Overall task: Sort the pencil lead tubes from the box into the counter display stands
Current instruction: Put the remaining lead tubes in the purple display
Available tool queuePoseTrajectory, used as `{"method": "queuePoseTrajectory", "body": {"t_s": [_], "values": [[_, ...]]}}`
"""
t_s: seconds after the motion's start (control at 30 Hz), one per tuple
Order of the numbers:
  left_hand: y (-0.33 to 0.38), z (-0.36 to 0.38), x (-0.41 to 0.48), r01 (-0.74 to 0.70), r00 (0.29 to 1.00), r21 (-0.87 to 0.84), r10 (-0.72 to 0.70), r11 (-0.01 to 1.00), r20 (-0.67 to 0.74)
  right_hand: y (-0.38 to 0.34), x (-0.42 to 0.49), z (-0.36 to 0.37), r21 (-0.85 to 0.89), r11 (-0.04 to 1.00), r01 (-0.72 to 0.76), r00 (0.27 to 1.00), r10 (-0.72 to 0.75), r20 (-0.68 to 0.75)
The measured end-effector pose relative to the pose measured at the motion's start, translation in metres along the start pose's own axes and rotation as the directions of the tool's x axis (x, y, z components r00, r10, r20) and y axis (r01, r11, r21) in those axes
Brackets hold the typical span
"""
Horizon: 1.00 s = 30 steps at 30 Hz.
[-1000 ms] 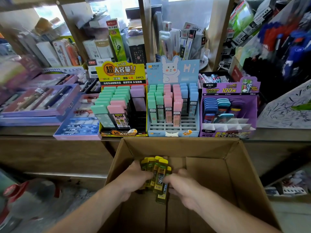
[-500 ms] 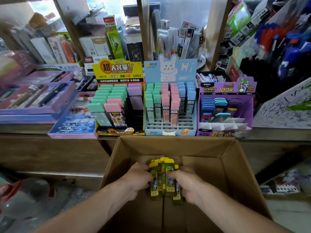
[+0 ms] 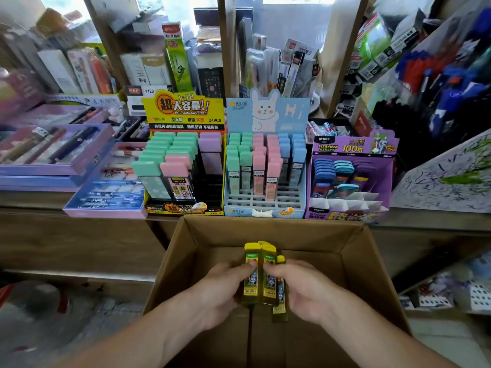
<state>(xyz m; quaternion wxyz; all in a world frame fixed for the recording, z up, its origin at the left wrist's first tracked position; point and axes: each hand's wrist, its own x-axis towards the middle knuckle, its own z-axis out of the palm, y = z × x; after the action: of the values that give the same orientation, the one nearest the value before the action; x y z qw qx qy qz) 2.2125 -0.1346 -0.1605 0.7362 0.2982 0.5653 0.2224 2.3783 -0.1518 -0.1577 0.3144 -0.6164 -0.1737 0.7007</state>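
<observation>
1. Now, in the head view, the left hand point(image 3: 220, 293) and right hand point(image 3: 305, 290) curl their fingers round one bundle of yellow pencil lead tubes point(image 3: 251, 274), thumbs on the front faces. A second ago the tubes lay fanned and askew; they now stand squared, caps up.
2. Same view: the bundle hangs inside the cardboard box point(image 3: 372, 274), more central than before (one stray tube point(image 3: 280, 309) sags below the rest).
3. Gathering looks done; the lift to the purple display stand point(image 3: 350, 208) on the worktop point(image 3: 430, 215), its front cells empty, probably comes next.
</observation>
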Motion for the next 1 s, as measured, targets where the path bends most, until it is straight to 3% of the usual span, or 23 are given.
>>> {"method": "queuePoseTrajectory", "body": {"t_s": [0.2,0.4,0.53,0.67,0.8,1.0], "values": [[0.009,0.012,-0.017,-0.005,0.988,-0.102,0.02,0.995,0.151,-0.012,-0.032,-0.001,0.102,0.991,0.089,0.991,-0.098,0.089],[0.018,0.021,-0.024,-0.05,0.972,-0.147,0.082,0.988,0.219,-0.017,-0.048,-0.002,0.176,0.972,0.156,0.987,-0.162,0.021],[0.023,0.026,-0.026,-0.064,0.95,-0.167,0.111,0.984,0.292,-0.024,-0.06,-0.009,0.09,0.973,0.214,0.976,-0.217,0.022],[0.028,0.031,-0.025,-0.086,0.937,-0.171,0.138,0.981,0.321,-0.031,-0.069,-0.024,-0.175,0.922,0.346,0.935,-0.354,-0.015],[0.032,0.04,-0.025,-0.093,0.929,-0.163,0.144,0.982,0.341,-0.035,-0.078,-0.035,-0.334,0.851,0.404,0.9,-0.435,-0.02],[0.033,0.051,-0.021,-0.075,0.928,-0.116,0.112,0.99,0.356,-0.036,-0.075,-0.046,-0.324,0.818,0.476,0.814,-0.549,-0.19]]}}
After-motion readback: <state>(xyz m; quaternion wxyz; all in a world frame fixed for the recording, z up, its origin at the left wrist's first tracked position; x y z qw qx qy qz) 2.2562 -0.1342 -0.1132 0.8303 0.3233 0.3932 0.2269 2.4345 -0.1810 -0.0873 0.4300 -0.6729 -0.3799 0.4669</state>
